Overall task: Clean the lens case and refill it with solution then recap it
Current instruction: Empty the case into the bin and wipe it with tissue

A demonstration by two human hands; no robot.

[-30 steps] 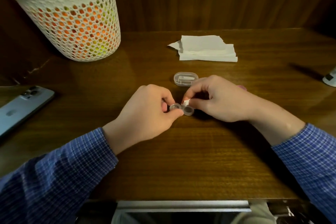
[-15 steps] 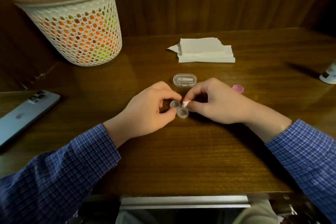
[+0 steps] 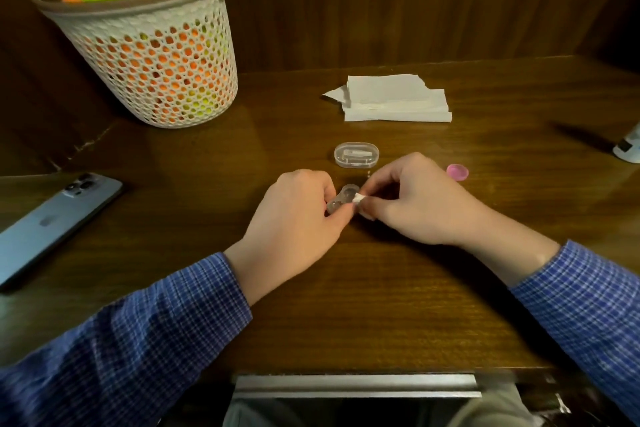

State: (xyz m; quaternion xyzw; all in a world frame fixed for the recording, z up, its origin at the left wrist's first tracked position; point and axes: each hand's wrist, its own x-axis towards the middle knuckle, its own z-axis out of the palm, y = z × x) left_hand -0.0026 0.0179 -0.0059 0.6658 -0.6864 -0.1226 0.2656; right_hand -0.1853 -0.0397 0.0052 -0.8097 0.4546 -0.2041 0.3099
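A small clear two-well lens case (image 3: pixel 343 197) lies at the middle of the wooden table (image 3: pixel 346 305), uncapped. My left hand (image 3: pixel 298 222) grips its near end between thumb and fingers. My right hand (image 3: pixel 415 201) pinches a small white piece of tissue (image 3: pixel 358 198) against the case. A pink cap (image 3: pixel 457 172) lies on the table just right of my right hand. A white bottle (image 3: pixel 628 147), partly cut off, stands at the right edge.
A clear oval box (image 3: pixel 356 155) sits just behind my hands. A stack of white tissues (image 3: pixel 391 102) lies further back. A mesh basket (image 3: pixel 149 55) of coloured balls stands at back left. A blue phone (image 3: pixel 52 222) lies at the left.
The case has turned under my hands, so one well now points away from me. My right hand keeps the tissue at the case. The camera has tilted slightly.
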